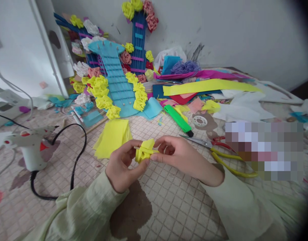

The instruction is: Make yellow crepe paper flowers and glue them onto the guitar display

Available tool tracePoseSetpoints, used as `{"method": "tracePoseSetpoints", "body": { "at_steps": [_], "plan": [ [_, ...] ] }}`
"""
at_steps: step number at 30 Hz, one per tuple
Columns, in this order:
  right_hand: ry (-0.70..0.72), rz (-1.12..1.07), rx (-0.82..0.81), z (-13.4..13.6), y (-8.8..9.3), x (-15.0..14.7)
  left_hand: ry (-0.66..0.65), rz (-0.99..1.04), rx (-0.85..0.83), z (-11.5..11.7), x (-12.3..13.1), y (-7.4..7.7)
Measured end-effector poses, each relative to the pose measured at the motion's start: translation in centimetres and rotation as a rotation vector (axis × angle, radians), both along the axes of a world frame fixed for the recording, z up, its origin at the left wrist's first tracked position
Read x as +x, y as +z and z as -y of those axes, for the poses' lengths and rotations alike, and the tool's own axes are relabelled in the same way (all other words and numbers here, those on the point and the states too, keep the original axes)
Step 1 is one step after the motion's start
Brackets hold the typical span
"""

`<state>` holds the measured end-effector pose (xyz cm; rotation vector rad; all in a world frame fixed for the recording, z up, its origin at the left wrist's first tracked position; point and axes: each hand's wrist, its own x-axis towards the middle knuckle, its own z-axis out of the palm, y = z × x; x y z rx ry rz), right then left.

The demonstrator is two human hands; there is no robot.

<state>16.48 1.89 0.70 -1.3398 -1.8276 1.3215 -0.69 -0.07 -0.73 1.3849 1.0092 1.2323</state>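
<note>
A small yellow paper flower (143,154) with folded, crumpled layers is held between both hands above the patterned tabletop. My left hand (125,164) grips its left side and underside between thumb and fingers. From the right, my right hand (172,150) pinches a yellow strip at the flower's edge between thumb and forefinger. Just behind my left hand lies a stack of yellow paper squares (113,135). Beyond the hands stands a light-blue guitar-neck-shaped craft piece (119,80), with similar yellow flowers (100,88) along both its sides.
At left stands a white glue gun (33,150) with a looping black cord. A green box cutter (177,118), scissors (206,142) with red handles, yellow-handled pliers (231,167) and a white ring (200,121) lie to the right. Paper strips (209,87) and purple yarn (185,68) are piled behind.
</note>
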Motion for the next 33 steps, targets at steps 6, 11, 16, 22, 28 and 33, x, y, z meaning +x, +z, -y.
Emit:
{"method": "tracePoseSetpoints", "body": {
  "at_steps": [6, 11, 16, 22, 28, 33],
  "plan": [
    [0.042, 0.018, 0.099, -0.1, 0.3, 0.0, 0.023, 0.036, -0.063, -0.2, 0.0, 0.0],
    [0.029, -0.004, 0.168, 0.0, 0.4, -0.1, 0.035, 0.166, -0.079, -0.5, -0.2, -0.2],
    [-0.037, 0.027, 0.186, -0.2, 0.3, 0.1, 0.089, 0.218, -0.066, -0.7, -0.4, -0.1],
    [-0.032, 0.022, 0.213, -0.4, 0.7, 0.2, 0.169, 0.205, -0.069, -0.9, -0.6, 0.2],
    [-0.077, 0.042, 0.265, -0.2, 0.6, 0.1, 0.215, 0.156, -0.100, -1.0, -0.7, 0.5],
    [-0.078, 0.073, 0.356, 0.0, 0.5, 0.0, 0.221, 0.166, -0.113, -1.1, -0.7, 0.4]
  ]
}}
